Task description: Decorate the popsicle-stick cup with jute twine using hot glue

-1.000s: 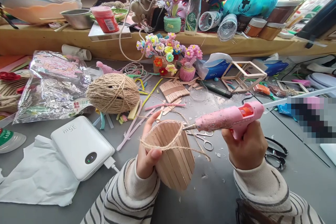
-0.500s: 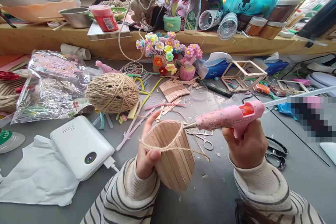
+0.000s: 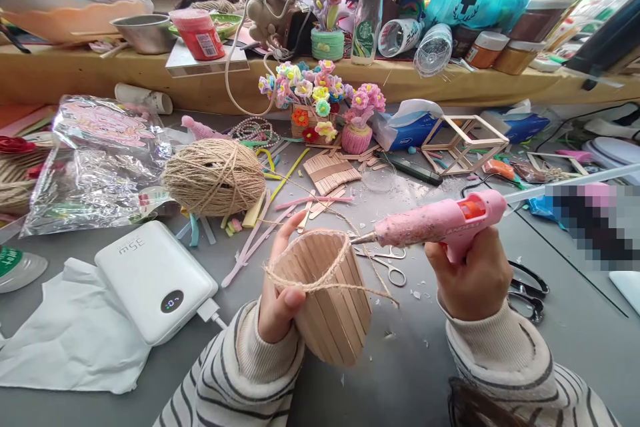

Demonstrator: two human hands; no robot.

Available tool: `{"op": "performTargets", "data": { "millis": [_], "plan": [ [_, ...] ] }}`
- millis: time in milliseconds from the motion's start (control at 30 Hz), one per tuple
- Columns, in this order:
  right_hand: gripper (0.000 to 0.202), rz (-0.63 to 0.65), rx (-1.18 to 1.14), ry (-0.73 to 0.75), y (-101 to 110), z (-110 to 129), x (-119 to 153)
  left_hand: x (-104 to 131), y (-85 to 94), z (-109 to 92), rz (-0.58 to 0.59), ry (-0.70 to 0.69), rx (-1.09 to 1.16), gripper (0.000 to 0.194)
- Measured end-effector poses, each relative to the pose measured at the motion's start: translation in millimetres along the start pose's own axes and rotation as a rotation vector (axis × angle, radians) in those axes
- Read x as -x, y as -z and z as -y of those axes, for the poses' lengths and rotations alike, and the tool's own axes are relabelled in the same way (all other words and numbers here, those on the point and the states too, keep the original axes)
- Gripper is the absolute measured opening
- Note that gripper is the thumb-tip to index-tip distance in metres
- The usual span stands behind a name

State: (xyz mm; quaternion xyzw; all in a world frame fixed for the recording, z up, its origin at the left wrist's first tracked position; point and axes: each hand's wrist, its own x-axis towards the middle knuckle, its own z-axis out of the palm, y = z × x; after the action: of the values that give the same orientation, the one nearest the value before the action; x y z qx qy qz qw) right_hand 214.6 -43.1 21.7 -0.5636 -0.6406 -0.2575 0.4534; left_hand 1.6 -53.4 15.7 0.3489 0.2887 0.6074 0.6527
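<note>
My left hand [image 3: 283,300] grips a cup made of wooden craft sticks [image 3: 340,320], its thumb on the near rim and fingers around the far left side. Jute twine [image 3: 320,282] runs along the cup's rim, and a loose end sticks out to the right. In my right hand [image 3: 473,280] is a pink hot glue gun [image 3: 425,223], a clear glue stick [image 3: 570,181] jutting from its back. The metal nozzle touches, or nearly touches, the rim's right side. Behind the cup, small scissors [image 3: 395,273] lie on the grey table, partly hidden.
A big ball of twine [image 3: 215,177] and a white power bank [image 3: 155,280] lie to the left. Craft sticks [image 3: 333,173] and fuzzy-flower pots [image 3: 357,139] stand beyond the cup. Black-framed glasses [image 3: 530,290] rest beside my right wrist. A wooden stick frame [image 3: 465,143] sits at back right.
Almost nothing differs. My right hand and the glue gun have shifted very slightly to the right; the cup stays in place in my left hand.
</note>
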Motion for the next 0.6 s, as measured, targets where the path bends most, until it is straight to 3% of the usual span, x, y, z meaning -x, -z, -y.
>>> {"op": "performTargets", "data": {
  "millis": [433, 600],
  "plan": [
    [0.010, 0.085, 0.026, -0.058, 2.4, -0.4, 5.6, 0.5, 0.6, -2.0, 0.043, 0.002, 0.004, 0.083],
    [0.017, 0.143, 0.041, -0.193, -2.0, -3.4, 6.5, 2.3, 3.9, -13.5, 0.118, 0.098, 0.025, 0.079]
  ]
}}
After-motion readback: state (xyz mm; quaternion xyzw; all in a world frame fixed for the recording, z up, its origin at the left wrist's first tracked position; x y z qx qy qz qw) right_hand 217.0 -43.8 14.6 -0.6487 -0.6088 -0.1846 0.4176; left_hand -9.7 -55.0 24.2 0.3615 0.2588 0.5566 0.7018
